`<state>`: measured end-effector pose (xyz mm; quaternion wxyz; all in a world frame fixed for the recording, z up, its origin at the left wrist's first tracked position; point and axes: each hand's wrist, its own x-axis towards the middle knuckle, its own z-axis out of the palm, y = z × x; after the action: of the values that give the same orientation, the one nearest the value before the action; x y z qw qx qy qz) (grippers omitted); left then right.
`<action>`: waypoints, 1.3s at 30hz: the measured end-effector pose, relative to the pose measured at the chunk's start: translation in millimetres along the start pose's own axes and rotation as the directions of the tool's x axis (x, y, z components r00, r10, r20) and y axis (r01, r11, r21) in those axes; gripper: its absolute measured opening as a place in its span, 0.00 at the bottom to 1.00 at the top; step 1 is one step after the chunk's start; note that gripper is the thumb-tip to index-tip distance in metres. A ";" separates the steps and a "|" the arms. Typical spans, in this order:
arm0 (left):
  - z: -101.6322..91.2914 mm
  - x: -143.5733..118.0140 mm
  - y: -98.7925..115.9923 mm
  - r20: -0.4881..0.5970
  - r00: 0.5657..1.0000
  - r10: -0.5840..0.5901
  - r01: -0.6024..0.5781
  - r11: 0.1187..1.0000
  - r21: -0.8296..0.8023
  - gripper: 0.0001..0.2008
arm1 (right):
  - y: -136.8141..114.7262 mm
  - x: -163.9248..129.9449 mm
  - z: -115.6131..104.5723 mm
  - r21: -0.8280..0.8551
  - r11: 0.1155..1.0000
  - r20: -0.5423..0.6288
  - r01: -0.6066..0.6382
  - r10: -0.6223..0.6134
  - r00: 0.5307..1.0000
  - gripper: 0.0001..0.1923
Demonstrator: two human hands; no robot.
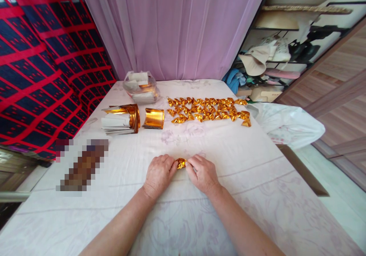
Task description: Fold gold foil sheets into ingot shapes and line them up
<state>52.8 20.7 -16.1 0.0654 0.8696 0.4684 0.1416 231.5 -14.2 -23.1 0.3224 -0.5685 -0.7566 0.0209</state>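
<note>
Together, left hand (160, 172) and right hand (203, 173), fingers curled nearly closed, pinch one gold piece (181, 164) between them at the table (120, 160); beyond lie three rows of folded pieces (199, 116), two paper stacks (117, 123), one clear bag (142, 92).

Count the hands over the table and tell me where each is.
2: the left hand holds the left end of the folded gold piece, the right hand its right end. The pixelated patch could hide more.

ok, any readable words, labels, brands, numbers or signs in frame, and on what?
No readable text.
White plastic bag: faint reddish print, too blurred to read.
Pale box: faint marks, too small to read.
Held gold foil piece: no lettering visible.
</note>
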 end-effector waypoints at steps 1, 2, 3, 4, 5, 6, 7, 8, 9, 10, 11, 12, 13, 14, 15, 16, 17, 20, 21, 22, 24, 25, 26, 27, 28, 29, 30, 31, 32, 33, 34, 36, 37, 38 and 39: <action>0.3 0.1 -0.4 -0.002 1.000 0.002 -0.002 1.000 -0.011 0.13 | 0.2 -0.1 0.4 0.001 1.000 0.006 0.000 0.000 1.000 0.15; 0.2 0.3 -0.6 0.000 1.000 0.000 0.000 1.000 -0.018 0.13 | 0.4 -0.2 0.9 0.006 1.000 0.010 -0.002 0.001 1.000 0.15; -0.1 0.6 -0.6 0.003 1.000 -0.008 0.008 1.000 -0.020 0.13 | 0.6 -0.3 1.3 0.012 1.000 0.011 -0.004 0.004 1.000 0.15; -0.7 0.9 -0.4 0.009 1.000 -0.019 0.019 1.000 -0.017 0.13 | 0.9 -0.4 1.7 0.016 1.000 0.012 -0.007 0.007 1.000 0.15; -1.5 1.3 -0.2 0.016 0.999 -0.030 0.031 0.999 -0.012 0.13 | 1.2 -0.6 2.1 0.020 1.000 0.012 -0.011 0.011 1.000 0.15; -2.2 1.7 0.2 0.023 0.999 -0.041 0.041 0.999 -0.008 0.13 | 1.5 -0.7 2.7 0.023 1.000 0.011 -0.015 0.015 1.000 0.15; -2.8 2.0 0.4 0.029 0.998 -0.049 0.049 0.999 -0.006 0.14 | 1.9 -0.8 3.3 0.025 1.000 0.012 -0.018 0.018 1.000 0.15; -3.3 2.2 0.6 0.033 0.998 -0.053 0.053 0.999 -0.009 0.14 | 2.3 -0.8 4.0 0.026 0.999 0.015 -0.022 0.022 1.000 0.15; -3.4 2.3 0.7 0.034 0.998 -0.052 0.053 0.998 -0.017 0.14 | 2.7 -0.8 4.7 0.026 0.999 0.023 -0.027 0.027 0.999 0.15; -3.4 2.3 0.5 0.032 0.998 -0.049 0.050 0.998 -0.029 0.14 | 3.0 -0.7 5.4 0.024 0.999 0.035 -0.032 0.031 0.999 0.14; -3.1 2.2 0.3 0.027 0.999 -0.046 0.047 0.998 -0.042 0.14 | 3.3 -0.6 6.1 0.018 0.999 0.047 -0.036 0.035 0.998 0.13; -2.7 2.0 0.0 0.022 0.999 -0.042 0.043 0.998 -0.054 0.14 | 3.5 -0.5 6.7 0.010 0.999 0.056 -0.039 0.038 0.998 0.13; -2.2 1.9 -0.4 0.019 0.999 -0.037 0.038 0.997 -0.063 0.14 | 3.5 -0.3 7.1 -0.001 0.999 0.062 -0.039 0.039 0.997 0.13; -1.7 1.7 -0.8 0.019 0.999 -0.034 0.035 0.997 -0.070 0.15 | 3.3 -0.2 7.3 -0.011 0.999 0.065 -0.033 0.034 0.997 0.13; -1.3 1.6 -1.1 0.018 0.999 -0.034 0.035 0.997 -0.074 0.15 | 2.9 -0.1 7.4 -0.021 1.000 0.068 -0.022 0.023 0.997 0.13; -1.0 1.6 -1.4 0.017 0.999 -0.036 0.038 0.996 -0.078 0.15 | 2.4 0.1 7.3 -0.030 1.000 0.071 -0.008 0.011 0.997 0.14; -0.8 1.7 -1.6 0.014 0.999 -0.042 0.043 0.996 -0.084 0.15 | 1.7 0.1 7.1 -0.035 0.999 0.075 0.006 -0.003 0.997 0.14; -0.4 2.0 -2.1 -0.006 0.997 -0.072 0.071 0.991 -0.114 0.15 | -0.8 0.3 6.3 -0.039 0.999 0.090 0.037 -0.034 0.995 0.15; -0.3 2.0 -2.2 -0.013 0.996 -0.084 0.082 0.989 -0.126 0.15 | -1.5 0.3 6.2 -0.038 0.998 0.093 0.046 -0.042 0.995 0.15; -0.2 2.0 -2.3 -0.019 0.995 -0.094 0.091 0.986 -0.137 0.15 | -1.9 0.2 6.2 -0.038 0.998 0.097 0.054 -0.050 0.994 0.15; 0.0 1.9 -2.3 -0.026 0.994 -0.104 0.099 0.983 -0.152 0.15 | -1.9 0.1 6.7 -0.037 0.997 0.103 0.060 -0.056 0.993 0.15; 0.1 1.7 -2.3 -0.025 0.995 -0.101 0.096 0.983 -0.155 0.15 | -1.5 0.0 7.1 -0.038 0.998 0.101 0.057 -0.052 0.993 0.15; 0.0 1.6 -2.2 -0.020 0.996 -0.092 0.087 0.984 -0.154 0.15 | -1.0 0.0 7.6 -0.040 0.998 0.096 0.048 -0.044 0.994 0.15; 0.0 1.5 -2.1 -0.014 0.997 -0.081 0.078 0.986 -0.148 0.15 | -0.4 -0.1 8.1 -0.041 0.999 0.089 0.035 -0.031 0.996 0.15; -0.2 1.5 -1.9 -0.007 0.997 -0.072 0.071 0.988 -0.137 0.15 | 0.1 -0.1 8.4 -0.042 0.999 0.081 0.023 -0.019 0.997 0.14; -0.5 1.5 -1.6 -0.003 0.998 -0.067 0.066 0.990 -0.121 0.15 | 0.4 -0.1 8.4 -0.041 0.999 0.075 0.013 -0.010 0.997 0.14; -0.9 1.5 -1.2 0.001 0.998 -0.065 0.065 0.993 -0.103 0.15 | 0.5 -0.1 8.2 -0.039 0.999 0.068 0.004 -0.001 0.998 0.14; -1.3 1.6 -0.9 0.002 0.998 -0.065 0.065 0.994 -0.085 0.14 | 0.4 -0.2 7.7 -0.033 0.999 0.061 -0.004 0.006 0.998 0.13; -1.8 1.7 -0.5 0.002 0.998 -0.067 0.067 0.995 -0.069 0.14 | 0.2 -0.2 7.0 -0.024 1.000 0.053 -0.012 0.014 0.998 0.12; -2.1 1.7 -0.2 0.000 0.998 -0.069 0.068 0.996 -0.055 0.14 | -0.2 -0.3 5.9 -0.013 1.000 0.046 -0.022 0.022 0.999 0.11; -2.3 1.7 0.1 -0.003 0.998 -0.070 0.069 0.997 -0.044 0.14 | -0.6 -0.4 4.8 -0.002 1.000 0.038 -0.031 0.031 0.999 0.10; -2.4 1.5 0.4 -0.008 0.997 -0.072 0.072 0.997 -0.025 0.14 | -1.5 -0.8 2.5 0.016 0.999 0.026 -0.040 0.040 0.999 0.10; -2.4 1.4 0.5 -0.010 0.997 -0.074 0.074 0.997 -0.018 0.14 | -1.8 -0.9 1.5 0.021 0.999 0.020 -0.036 0.035 0.999 0.10; -2.3 1.2 0.5 -0.012 0.997 -0.075 0.075 0.997 -0.015 0.14 | -2.0 -1.1 0.5 0.022 0.999 0.015 -0.026 0.026 1.000 0.11; -2.2 1.0 0.4 -0.014 0.997 -0.075 0.075 0.997 -0.015 0.14 | -2.1 -1.1 -0.2 0.018 1.000 0.011 -0.013 0.013 1.000 0.12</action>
<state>53.0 21.2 -13.7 0.0736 0.8499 0.5002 0.1486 230.0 -16.1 -22.6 0.3234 -0.5705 -0.7542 0.0329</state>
